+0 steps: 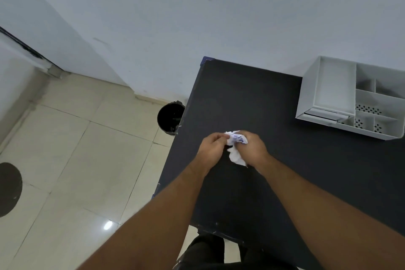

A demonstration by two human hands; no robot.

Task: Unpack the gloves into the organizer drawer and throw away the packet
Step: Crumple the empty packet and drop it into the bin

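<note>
I have the packet pinched between both hands above the bench, well to the near-left of the organizer. My left hand closes fingertips on its left edge; my right hand is curled shut around the crumpled printed part, and a white tail hangs down from that grip towards me. Whether that tail is glove or wrapper, I cannot tell. The organizer's drawer looks nearly closed, with no gloves visible. My right hand is nearer the organizer; the black bin stands on the floor farther left, on my left hand's side.
</note>
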